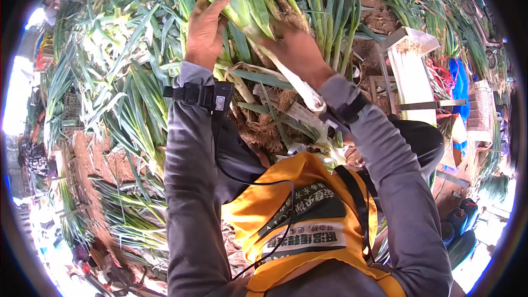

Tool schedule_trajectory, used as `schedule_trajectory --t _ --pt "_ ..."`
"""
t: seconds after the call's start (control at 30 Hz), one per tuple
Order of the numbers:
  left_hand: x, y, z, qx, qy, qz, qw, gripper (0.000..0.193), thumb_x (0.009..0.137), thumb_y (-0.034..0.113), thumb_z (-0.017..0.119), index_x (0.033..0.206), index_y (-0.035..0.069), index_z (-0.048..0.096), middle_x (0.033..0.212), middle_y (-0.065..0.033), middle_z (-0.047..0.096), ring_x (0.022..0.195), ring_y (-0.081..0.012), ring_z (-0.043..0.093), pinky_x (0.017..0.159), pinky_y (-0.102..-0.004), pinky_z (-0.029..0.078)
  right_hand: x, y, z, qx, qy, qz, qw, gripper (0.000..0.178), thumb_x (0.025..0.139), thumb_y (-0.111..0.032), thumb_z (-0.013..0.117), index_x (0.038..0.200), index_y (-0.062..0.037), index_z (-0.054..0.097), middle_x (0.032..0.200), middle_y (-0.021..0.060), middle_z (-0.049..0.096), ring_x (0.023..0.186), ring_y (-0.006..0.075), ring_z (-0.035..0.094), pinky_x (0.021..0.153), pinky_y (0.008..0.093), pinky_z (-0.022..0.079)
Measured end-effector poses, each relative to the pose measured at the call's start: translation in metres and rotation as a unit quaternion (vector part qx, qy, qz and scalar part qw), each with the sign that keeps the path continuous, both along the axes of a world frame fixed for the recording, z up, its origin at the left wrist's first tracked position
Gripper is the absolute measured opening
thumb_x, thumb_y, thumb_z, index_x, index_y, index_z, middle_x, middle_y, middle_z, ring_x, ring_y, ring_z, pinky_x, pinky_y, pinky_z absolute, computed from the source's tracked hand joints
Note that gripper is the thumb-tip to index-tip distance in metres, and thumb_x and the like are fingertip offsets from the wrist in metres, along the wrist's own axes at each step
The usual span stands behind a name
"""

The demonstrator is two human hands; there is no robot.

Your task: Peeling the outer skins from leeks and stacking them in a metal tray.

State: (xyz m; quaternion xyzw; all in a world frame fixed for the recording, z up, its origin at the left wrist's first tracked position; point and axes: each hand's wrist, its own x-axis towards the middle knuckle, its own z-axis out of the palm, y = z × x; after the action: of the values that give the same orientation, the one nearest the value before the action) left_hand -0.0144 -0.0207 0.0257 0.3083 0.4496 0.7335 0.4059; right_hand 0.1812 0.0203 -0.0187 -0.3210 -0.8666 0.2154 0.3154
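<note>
My left hand (206,30) is closed round a leek (239,8), its thumb lying along the green leaves. The leek slants across in front of me, with the leaf end far and left and the pale stalk running down to the right. My right hand (300,55) is over the stalk, smeared by motion, so its fingers cannot be made out. Below the held leek lie cut leaf pieces and brown roots (264,135). More upright leeks (330,19) stand just beyond my right hand.
Heaps of leeks and loose leaves (126,38) cover the left and far ground. On the right stands a white board-like stand (412,77) with a metal bar, near a blue cloth (459,93) and a crate (481,113). Bare soil (104,157) shows at the left.
</note>
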Motion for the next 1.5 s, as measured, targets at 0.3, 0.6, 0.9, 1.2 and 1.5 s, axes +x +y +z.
schedule_trajectory --t 0.3,0.6,0.9,1.2,1.5 --pt "0.013 0.007 0.008 0.058 -0.010 0.036 0.998 0.036 0.082 0.020 0.079 0.110 0.005 0.063 0.101 -0.0001 0.068 0.092 -0.0124 0.062 0.080 -0.0297 0.046 -0.016 0.000 0.046 -0.268 0.333 0.089 0.900 0.033 0.089 -0.025 0.071 0.106 0.0027 0.063 0.066 0.0067 0.062 0.055 0.0148 0.061 0.049 0.0272 0.049" --pt "-0.064 0.012 -0.007 0.103 -0.001 0.082 0.991 0.021 0.080 0.008 0.079 0.097 0.006 0.068 0.097 -0.0029 0.068 0.087 -0.0154 0.062 0.074 -0.0324 0.050 0.098 -0.028 -0.028 -0.330 0.047 0.176 0.926 0.029 0.096 -0.033 0.060 0.096 -0.0038 0.057 0.068 -0.0009 0.052 0.048 0.0057 0.047 0.038 0.0234 0.034" --pt "-0.090 -0.002 -0.013 0.102 -0.007 0.131 0.986 0.021 0.081 0.012 0.079 0.097 0.006 0.066 0.091 -0.0029 0.064 0.087 -0.0158 0.054 0.079 -0.0340 0.045 0.210 -0.081 -0.190 -0.220 -0.536 0.224 0.784 0.046 0.080 -0.039 0.067 0.091 0.0057 0.068 0.095 0.0277 0.066 0.091 0.0410 0.066 0.085 0.0493 0.050" --pt "-0.036 -0.011 0.009 0.068 -0.016 0.100 0.993 0.025 0.091 0.018 0.065 0.111 0.003 0.059 0.096 -0.0046 0.063 0.082 -0.0165 0.059 0.077 -0.0351 0.050 0.028 -0.007 0.048 -0.058 0.010 0.051 0.997 0.039 0.094 -0.033 0.063 0.108 0.0037 0.065 0.093 0.0200 0.068 0.081 0.0247 0.068 0.074 0.0337 0.054" --pt "0.014 0.003 0.007 0.068 -0.075 0.007 0.995 0.030 0.095 0.025 0.063 0.116 0.002 0.059 0.103 -0.0070 0.065 0.091 -0.0170 0.062 0.081 -0.0336 0.050 -0.051 0.032 0.052 -0.183 0.216 0.120 0.952 0.054 0.088 -0.037 0.072 0.111 0.0112 0.062 0.089 0.0164 0.069 0.072 0.0209 0.066 0.070 0.0299 0.056"
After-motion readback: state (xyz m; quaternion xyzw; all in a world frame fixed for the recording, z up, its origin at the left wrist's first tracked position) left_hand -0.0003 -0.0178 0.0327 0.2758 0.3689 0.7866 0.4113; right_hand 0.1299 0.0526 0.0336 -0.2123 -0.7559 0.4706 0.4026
